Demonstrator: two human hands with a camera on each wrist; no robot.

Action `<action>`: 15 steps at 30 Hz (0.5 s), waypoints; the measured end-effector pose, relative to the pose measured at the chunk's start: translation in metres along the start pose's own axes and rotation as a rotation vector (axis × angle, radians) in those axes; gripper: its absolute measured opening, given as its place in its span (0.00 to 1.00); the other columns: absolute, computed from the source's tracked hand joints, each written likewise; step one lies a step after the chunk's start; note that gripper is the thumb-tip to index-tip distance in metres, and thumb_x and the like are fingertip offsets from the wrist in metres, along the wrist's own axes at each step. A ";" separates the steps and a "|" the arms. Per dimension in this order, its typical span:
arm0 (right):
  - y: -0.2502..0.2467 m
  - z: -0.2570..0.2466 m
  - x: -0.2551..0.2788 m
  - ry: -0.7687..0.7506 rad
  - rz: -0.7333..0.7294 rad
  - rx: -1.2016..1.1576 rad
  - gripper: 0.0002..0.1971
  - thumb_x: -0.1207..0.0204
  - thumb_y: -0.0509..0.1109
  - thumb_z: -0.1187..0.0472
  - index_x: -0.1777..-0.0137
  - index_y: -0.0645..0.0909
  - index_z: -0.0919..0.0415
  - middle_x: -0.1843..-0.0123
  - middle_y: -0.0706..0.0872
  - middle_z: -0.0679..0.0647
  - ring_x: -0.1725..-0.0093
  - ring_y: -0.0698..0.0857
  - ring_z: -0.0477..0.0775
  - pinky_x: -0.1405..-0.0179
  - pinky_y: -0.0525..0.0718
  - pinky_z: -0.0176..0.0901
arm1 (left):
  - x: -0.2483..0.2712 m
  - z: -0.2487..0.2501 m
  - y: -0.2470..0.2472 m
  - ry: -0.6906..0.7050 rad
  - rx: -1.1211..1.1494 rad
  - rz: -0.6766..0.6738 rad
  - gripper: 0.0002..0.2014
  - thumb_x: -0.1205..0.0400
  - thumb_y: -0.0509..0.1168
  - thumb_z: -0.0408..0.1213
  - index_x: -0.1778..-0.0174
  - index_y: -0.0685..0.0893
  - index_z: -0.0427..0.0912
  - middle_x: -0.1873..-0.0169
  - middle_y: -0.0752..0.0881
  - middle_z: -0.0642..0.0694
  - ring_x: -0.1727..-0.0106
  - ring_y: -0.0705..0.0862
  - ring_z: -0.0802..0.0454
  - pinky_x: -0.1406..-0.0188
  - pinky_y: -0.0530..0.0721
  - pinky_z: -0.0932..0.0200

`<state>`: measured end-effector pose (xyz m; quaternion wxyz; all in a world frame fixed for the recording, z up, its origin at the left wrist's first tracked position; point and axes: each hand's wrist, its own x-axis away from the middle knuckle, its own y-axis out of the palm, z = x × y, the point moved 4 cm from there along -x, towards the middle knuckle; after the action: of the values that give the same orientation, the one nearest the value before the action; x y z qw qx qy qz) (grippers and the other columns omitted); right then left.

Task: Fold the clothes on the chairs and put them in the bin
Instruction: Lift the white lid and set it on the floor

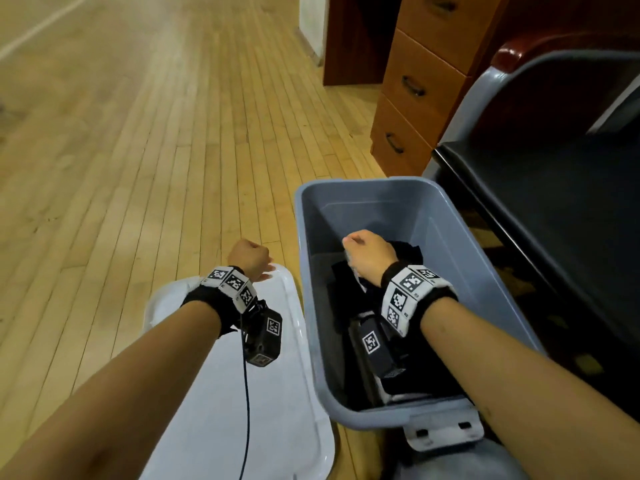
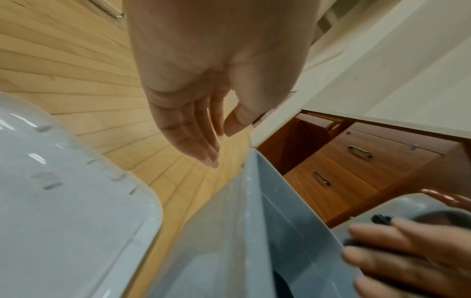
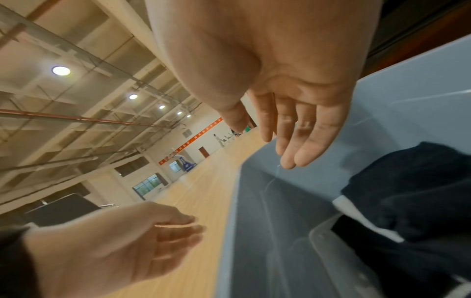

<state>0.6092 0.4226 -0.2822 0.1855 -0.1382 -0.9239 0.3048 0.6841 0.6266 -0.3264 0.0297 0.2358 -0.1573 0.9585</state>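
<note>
- Right hand (image 1: 370, 253) is hanging over the inside of the grey bin (image 1: 363, 195). In the right wrist view the fingers (image 3: 308, 141) are relaxed and nearly straight, pointing down, holding nothing.
- Directly under that hand there's a dark garment (image 1: 349, 292) lying in the bottom of the bin, bunched up more than flat, with a bit of white showing along one edge (image 3: 362, 219). Hand looks just above it; can't tell for sure from the head view if it's touching.
- Left hand (image 1: 250, 258) is outside the bin, to its left, hovering over the far end of the white lid (image 1: 207, 427) that's lying flat on the floor right beside the bin. Left wrist view shows the fingers (image 2: 196, 137) loose and close together, thumb a little apart, nothing in them.
- Both wrists have bands with black-and-white marker squares and a small camera box hanging below.
- A black-cushioned chair (image 1: 554, 209) with a grey frame sits just right of the bin, seat bare where visible.
- Behind the bin is a wooden drawer unit (image 1: 415, 84) with dark handles.
- Everything's on a pale wood plank floor (image 1: 138, 150).
</note>
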 end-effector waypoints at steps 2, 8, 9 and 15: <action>0.022 -0.018 0.006 -0.037 0.017 -0.065 0.08 0.17 0.60 0.53 0.50 0.80 0.53 0.49 0.87 0.56 0.46 0.86 0.63 0.42 0.84 0.58 | -0.011 -0.024 -0.015 -0.095 0.026 0.027 0.07 0.16 0.54 0.23 0.49 0.77 0.25 0.49 0.83 0.29 0.53 0.85 0.38 0.62 0.85 0.52; 0.098 -0.038 0.018 -0.068 0.095 -0.193 0.08 0.18 0.61 0.59 0.52 0.83 0.54 0.51 0.89 0.57 0.51 0.88 0.60 0.46 0.86 0.54 | -0.034 -0.106 -0.070 -0.276 -0.143 0.111 0.19 0.16 0.59 0.30 0.30 0.76 0.25 0.37 0.82 0.29 0.35 0.82 0.33 0.36 0.82 0.43; 0.114 -0.034 0.020 -0.069 0.072 -0.171 0.08 0.18 0.62 0.60 0.51 0.83 0.55 0.50 0.89 0.56 0.50 0.87 0.60 0.45 0.86 0.53 | -0.032 -0.120 -0.083 -0.315 -0.206 0.151 0.20 0.16 0.60 0.31 0.30 0.76 0.26 0.33 0.80 0.29 0.32 0.79 0.34 0.35 0.80 0.45; 0.161 -0.026 0.016 -0.184 -0.023 0.095 0.09 0.18 0.61 0.62 0.44 0.82 0.54 0.44 0.83 0.50 0.47 0.81 0.52 0.45 0.81 0.44 | -0.020 -0.249 -0.133 -0.622 -0.588 0.259 0.22 0.22 0.62 0.35 0.32 0.71 0.37 0.31 0.69 0.29 0.33 0.73 0.28 0.31 0.75 0.39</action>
<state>0.6292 0.5663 -0.3574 0.1096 -0.0903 -0.9231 0.3575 0.6091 0.8321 -0.5062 -0.0735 0.4726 -0.4528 0.7525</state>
